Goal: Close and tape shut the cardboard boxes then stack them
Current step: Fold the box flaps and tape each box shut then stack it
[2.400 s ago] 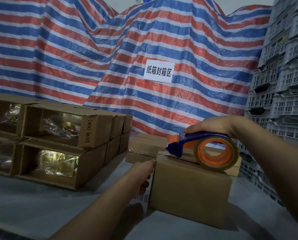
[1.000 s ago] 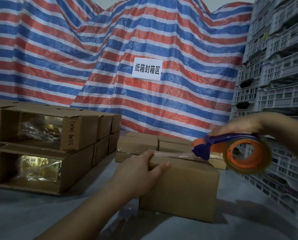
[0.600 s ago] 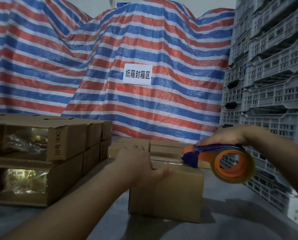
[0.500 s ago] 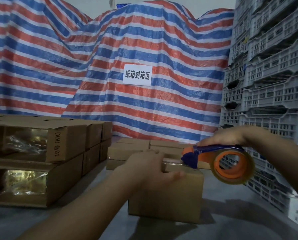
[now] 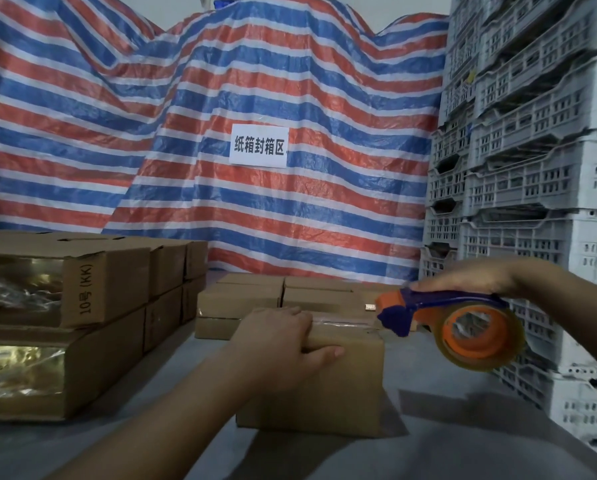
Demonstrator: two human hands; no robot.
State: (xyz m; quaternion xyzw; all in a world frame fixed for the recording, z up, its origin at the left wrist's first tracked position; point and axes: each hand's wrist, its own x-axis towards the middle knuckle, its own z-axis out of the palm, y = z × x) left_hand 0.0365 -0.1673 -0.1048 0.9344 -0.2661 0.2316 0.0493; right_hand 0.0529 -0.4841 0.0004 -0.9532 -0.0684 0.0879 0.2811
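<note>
A closed cardboard box point(image 5: 338, 393) stands on the grey table in front of me, with a strip of clear tape along its top seam. My left hand point(image 5: 283, 336) lies over the box's top left edge, fingers spread down its front face. My right hand point(image 5: 463, 277) grips the blue handle of an orange tape dispenser point(image 5: 463, 327). The dispenser's blade end sits at the box's top right corner, and the roll hangs out past the box's right side.
Stacked open-sided cardboard boxes point(image 5: 82, 306) with shiny contents fill the left. Low sealed boxes point(image 5: 241, 299) sit behind the work box. White plastic crates point(image 5: 532, 168) tower at the right. A striped tarp with a paper sign point(image 5: 259, 145) hangs behind.
The dispenser has travelled rightward along the box top to its right corner, laying tape. My left hand went from the box's left side up onto its top edge.
</note>
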